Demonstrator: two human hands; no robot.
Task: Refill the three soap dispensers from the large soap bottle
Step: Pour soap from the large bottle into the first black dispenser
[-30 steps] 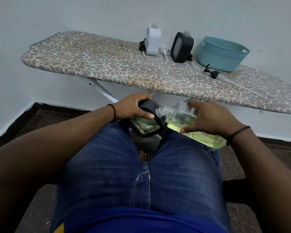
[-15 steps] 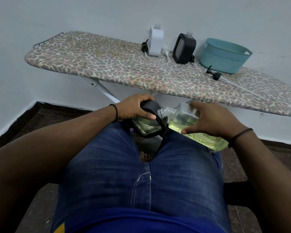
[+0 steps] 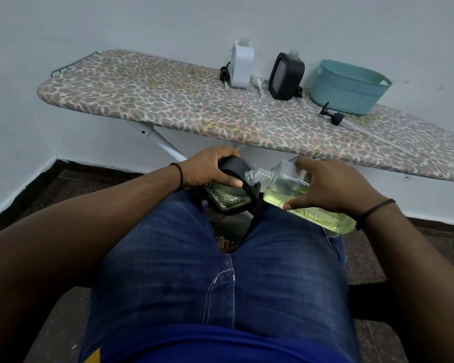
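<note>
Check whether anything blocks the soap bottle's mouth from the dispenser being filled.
Nothing visible does. The large soap bottle, tilted in the right hand, has its uncapped mouth right at the black dispenser held by the left hand.

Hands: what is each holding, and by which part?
Left hand grips the black dispenser around its top; right hand holds the tilted soap bottle around its body.
</note>
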